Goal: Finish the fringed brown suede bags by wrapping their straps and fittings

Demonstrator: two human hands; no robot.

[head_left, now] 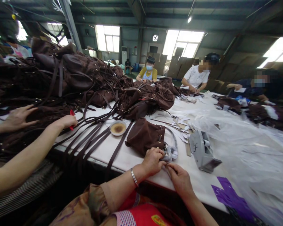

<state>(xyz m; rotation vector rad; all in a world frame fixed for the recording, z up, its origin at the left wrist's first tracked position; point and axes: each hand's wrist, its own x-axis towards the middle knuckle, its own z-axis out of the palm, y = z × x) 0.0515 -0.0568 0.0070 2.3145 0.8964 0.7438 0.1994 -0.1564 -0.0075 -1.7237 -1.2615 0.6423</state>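
A small dark brown leather bag lies on its side on the white table, its drawstring opening turned to the right. A strap wrapped in pale grey material curves out of that opening. My left hand, with a silver bangle at the wrist, is closed at the near end of this wrapped strap. Just to its right, my right hand pinches with thumb and forefinger, almost touching the left fingertips. What sits between the right fingertips is too small to make out.
At left, a co-worker's hand holds a red tool by a large heap of brown bags. A bowl of tan paste stands among straps. A grey tape dispenser, paper scraps and plastic sheeting lie right.
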